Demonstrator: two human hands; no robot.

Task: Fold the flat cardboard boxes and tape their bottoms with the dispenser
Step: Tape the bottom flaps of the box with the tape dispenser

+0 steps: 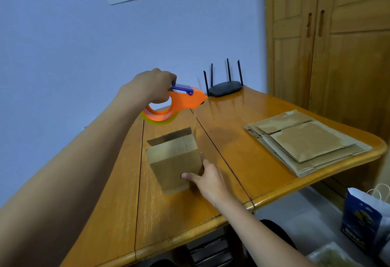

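The orange tape dispenser [176, 103] is gripped by its handle in the left hand [153, 86], fingers curled round it, and is held raised above the far side of the folded cardboard box [175, 161], apart from it. A faint clear strip of tape appears to run from the dispenser's nose down toward the box's far right corner; whether it is stuck down cannot be told. The box is steadied by the right hand [207, 177], thumb laid on the near face and fingers pressed along the right side, not closed round anything. The box stands on the wooden table [118, 203], erected, with one flap upright at the rear. To the right a stack of flat cardboard boxes [306, 142] lies unfolded. Judged state: one box folded and in taping, seam not visibly finished; the stack remains. A router [225, 87] sits at the table's far edge, a blue paper bag [363, 222] lower right.
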